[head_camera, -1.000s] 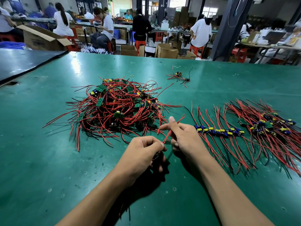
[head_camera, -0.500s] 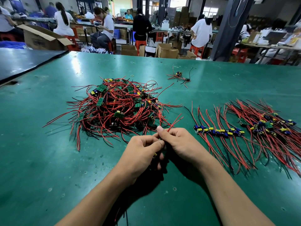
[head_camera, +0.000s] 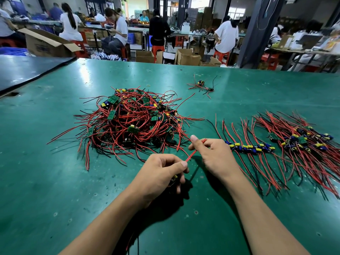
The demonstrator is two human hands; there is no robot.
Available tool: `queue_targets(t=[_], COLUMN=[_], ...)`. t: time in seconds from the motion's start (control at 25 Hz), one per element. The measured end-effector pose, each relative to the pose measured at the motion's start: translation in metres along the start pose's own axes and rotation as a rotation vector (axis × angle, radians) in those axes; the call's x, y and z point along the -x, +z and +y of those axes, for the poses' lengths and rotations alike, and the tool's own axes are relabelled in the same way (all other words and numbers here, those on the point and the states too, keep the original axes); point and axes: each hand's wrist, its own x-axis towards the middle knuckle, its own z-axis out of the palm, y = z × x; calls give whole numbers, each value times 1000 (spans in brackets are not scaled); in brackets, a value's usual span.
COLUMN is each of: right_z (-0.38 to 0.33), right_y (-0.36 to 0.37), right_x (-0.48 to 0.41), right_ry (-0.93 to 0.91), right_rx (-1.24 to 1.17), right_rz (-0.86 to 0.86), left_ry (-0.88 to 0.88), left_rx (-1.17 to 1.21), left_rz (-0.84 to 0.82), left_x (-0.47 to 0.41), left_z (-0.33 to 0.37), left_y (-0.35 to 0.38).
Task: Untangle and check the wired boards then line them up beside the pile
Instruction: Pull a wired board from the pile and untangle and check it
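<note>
Both hands: left hand (head_camera: pixel 161 173) grips board, right hand (head_camera: pixel 211 153) pinches red wire (head_camera: pixel 192 155)

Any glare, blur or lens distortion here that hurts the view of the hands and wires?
Head view: left hand, right hand and the red wire between them are sharp; glare streaks the far table; edges bend from the wide lens; shadow under the left hand hides most of its board.

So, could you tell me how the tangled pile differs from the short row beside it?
The tangled pile is heaped, wires looping every way; the short row lies flat, boards side by side, wires roughly parallel. The pile holds more boards than the row. Both have red and black wires.
</note>
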Motion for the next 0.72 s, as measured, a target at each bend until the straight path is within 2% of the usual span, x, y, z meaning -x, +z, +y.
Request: queue_targets(t=[0.16,0.2,0.32,0.4,0.56,0.72], right_z=[3,2,-2,-3,-9,-15], right_y=[-1,0,2,0,3,11], right_x=[0,1,1,-1,0,5], right_ry=[-14,40,313,416,376,333], right_rx=[14,-66,-507,-669,-841,-955], right_rz=[62,37,-71,-124,-175,-324], left_ry=[1,-1,-8,-3,4,-7], left_rx=[8,13,40,54,56,91], left_rz=[-11,-9,11,27,67,86], left_x=[-2,-2,-2,-3,-3,-3], left_z=[-2,-3,-4,-4,-4,-3], left_y=[-2,-2,-5,-5,-3,-1])
